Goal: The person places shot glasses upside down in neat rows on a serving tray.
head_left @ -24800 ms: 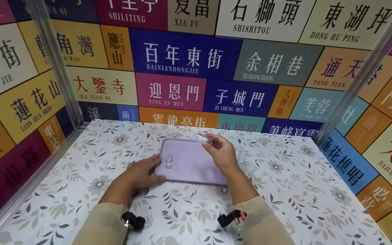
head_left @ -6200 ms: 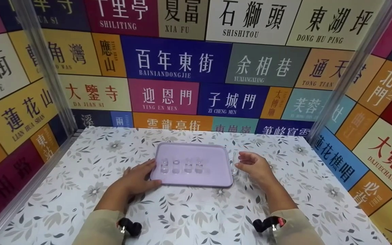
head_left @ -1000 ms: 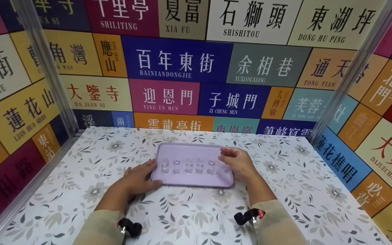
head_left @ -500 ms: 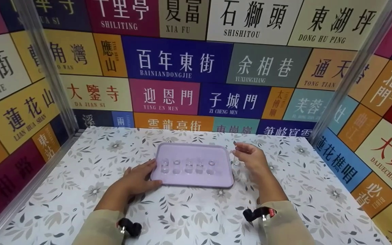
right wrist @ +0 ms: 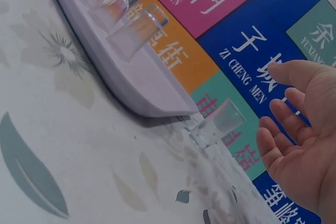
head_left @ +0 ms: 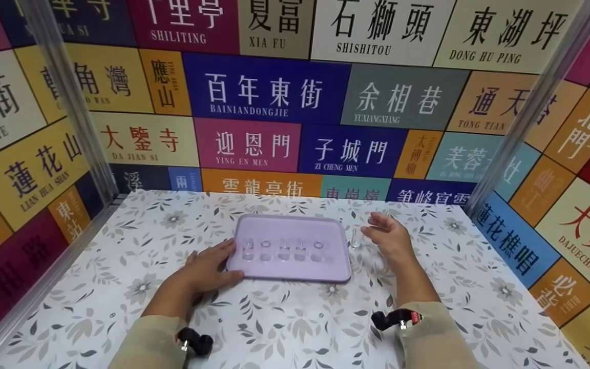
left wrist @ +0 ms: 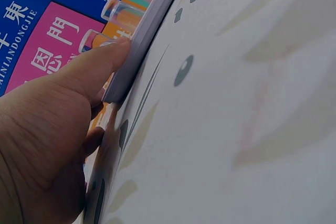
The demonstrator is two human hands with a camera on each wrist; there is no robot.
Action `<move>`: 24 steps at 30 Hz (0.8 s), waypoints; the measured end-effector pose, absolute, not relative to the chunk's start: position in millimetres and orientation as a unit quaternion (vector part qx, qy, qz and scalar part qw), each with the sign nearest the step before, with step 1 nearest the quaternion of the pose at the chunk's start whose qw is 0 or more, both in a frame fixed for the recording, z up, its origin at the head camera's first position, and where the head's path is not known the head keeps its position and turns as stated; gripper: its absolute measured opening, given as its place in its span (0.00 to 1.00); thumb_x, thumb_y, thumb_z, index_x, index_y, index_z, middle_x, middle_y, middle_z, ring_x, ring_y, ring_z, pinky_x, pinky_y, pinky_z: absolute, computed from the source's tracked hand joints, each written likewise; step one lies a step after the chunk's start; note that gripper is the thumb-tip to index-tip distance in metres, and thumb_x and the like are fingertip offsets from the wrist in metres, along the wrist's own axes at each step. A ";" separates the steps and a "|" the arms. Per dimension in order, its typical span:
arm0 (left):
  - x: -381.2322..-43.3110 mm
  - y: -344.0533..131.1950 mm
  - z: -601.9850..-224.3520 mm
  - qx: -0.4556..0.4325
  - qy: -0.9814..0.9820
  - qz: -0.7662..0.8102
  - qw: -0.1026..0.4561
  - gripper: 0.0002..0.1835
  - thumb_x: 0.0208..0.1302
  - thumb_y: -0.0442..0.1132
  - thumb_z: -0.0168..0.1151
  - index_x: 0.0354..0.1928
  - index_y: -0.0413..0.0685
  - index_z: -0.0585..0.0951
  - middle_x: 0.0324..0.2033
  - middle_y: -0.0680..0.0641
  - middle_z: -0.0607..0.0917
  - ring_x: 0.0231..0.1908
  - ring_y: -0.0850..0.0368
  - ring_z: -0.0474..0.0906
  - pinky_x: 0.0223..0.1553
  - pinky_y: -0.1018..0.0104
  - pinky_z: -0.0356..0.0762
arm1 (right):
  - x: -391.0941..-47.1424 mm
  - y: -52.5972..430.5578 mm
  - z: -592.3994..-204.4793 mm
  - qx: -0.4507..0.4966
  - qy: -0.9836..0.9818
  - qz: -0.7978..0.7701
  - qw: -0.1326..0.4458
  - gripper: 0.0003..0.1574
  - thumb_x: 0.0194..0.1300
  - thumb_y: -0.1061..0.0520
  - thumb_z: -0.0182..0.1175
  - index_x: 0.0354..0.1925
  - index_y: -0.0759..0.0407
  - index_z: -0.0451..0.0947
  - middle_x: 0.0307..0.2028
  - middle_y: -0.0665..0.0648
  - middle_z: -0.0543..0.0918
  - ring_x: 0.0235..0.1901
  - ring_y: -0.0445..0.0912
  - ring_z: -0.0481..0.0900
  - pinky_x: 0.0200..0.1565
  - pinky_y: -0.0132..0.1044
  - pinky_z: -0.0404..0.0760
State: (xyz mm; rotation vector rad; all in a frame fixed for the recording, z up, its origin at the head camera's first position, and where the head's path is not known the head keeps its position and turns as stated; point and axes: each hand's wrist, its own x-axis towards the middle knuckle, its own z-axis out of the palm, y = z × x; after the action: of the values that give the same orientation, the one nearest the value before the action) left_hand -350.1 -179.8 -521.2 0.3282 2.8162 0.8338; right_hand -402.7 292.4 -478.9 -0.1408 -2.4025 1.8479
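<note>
A lilac tray (head_left: 289, 271) lies on the table, with several small clear shot glasses (head_left: 318, 252) standing in a row across it. My left hand (head_left: 205, 271) grips its left end; the left wrist view has the thumb (left wrist: 100, 64) on the tray rim and the other fingers lower, partly hidden. Just past the tray's right edge another shot glass (head_left: 356, 239) stands upright on the table. My right hand (head_left: 390, 238) is beside that glass with nothing in it. A gap shows between its loosely bent fingers and the glass (right wrist: 218, 124) in the right wrist view.
A white floral cloth (head_left: 285, 318) covers the table. Colourful panels with printed characters (head_left: 269, 87) rise at the back and on both sides, with clear corner posts (head_left: 82, 102) between them.
Over the last second my right hand has gone from the tray's right end to the glass beside it, then away rightward. Compared with much earlier, more glasses stand on the tray. The left hand stays put.
</note>
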 end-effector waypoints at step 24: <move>-349.8 -180.3 -521.4 0.117 0.950 0.278 0.086 0.50 0.68 0.71 0.64 0.86 0.67 0.56 0.87 0.59 0.53 0.87 0.39 0.47 0.82 0.25 0.26 | -417.3 292.5 -519.7 -0.040 -0.852 0.522 0.007 0.40 0.65 0.57 0.75 0.72 0.62 0.77 0.66 0.66 0.83 0.66 0.57 0.80 0.67 0.43 0.80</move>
State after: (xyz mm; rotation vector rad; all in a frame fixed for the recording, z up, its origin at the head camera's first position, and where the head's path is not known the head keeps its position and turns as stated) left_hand -349.8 -180.3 -521.4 0.3496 2.8306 0.8289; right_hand -417.3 292.5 -519.7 -0.1238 -2.6642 1.6319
